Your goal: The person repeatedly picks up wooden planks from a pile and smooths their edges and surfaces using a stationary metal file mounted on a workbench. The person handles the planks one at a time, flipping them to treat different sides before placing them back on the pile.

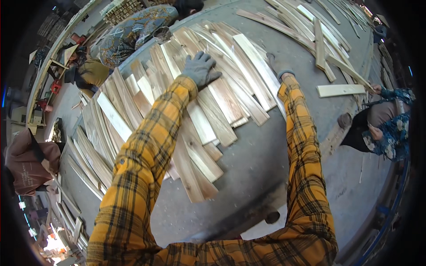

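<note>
My left hand (199, 69), in a grey work glove, lies with its fingers spread on a broad heap of thin wooden slats (222, 96). Nothing shows in its grasp. Beyond the heap's right edge is my right hand (281, 65), also gloved, with one finger or the thumb pointing away from me. A pale slat (278, 99) runs close beside this hand and partly behind my sleeve; whether the hand grips it is hidden. The slats overlap and fan out in light and brown tones, including a bright whitish board (254, 63) near my right hand.
The heap lies on a grey worktable (246, 159). More slats (309, 36) lie at the far right, where a person in a floral sleeve (387, 129) holds one. Another person (133, 33) bends at the far edge, near a dark bowl (162, 34). Others work at left.
</note>
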Tool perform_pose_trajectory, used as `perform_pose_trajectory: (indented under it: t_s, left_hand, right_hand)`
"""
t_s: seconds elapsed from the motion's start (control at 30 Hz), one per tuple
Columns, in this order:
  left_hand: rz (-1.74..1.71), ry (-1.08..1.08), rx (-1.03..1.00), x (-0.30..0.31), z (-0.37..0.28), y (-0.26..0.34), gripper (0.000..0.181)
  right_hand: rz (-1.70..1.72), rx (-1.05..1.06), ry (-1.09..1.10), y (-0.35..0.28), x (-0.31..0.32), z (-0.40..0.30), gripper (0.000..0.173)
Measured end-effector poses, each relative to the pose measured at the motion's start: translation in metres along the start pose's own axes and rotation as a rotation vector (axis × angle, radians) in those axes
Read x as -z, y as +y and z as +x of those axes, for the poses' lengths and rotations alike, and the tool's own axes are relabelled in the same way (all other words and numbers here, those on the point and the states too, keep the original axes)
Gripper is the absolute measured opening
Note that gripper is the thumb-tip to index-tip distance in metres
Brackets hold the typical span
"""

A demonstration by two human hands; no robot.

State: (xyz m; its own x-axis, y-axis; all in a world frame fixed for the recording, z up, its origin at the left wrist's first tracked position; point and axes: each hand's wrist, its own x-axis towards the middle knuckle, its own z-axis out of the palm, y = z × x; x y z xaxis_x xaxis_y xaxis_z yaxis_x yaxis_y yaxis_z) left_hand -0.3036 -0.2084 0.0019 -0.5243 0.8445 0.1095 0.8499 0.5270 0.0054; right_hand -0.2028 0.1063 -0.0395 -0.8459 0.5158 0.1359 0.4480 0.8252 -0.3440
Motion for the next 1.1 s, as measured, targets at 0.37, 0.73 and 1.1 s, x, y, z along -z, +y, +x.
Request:
perform_pose_trajectory:
  t_s: [0.37, 0.73, 1.1]
  left_hand:
    - [-0.068, 0.186, 0.096, -0.02, -0.078, -0.022, 0.065]
    - [-0.215, 0.042, 0.151, -0.004, -0.114, 0.032, 0.069]
    - [-0.046, -0.341, 0.17, 0.015, -0.113, 0.054, 0.061]
  right_hand:
    - [0.098, -0.034, 0.01, -0.019, -0.051, 0.078, 0.05]
    - [0.141, 0.111, 0.027, -0.023, -0.05, 0.036, 0.033]
    - [0.093, 0.035, -0.331, 0.004, -0.086, -0.002, 0.04]
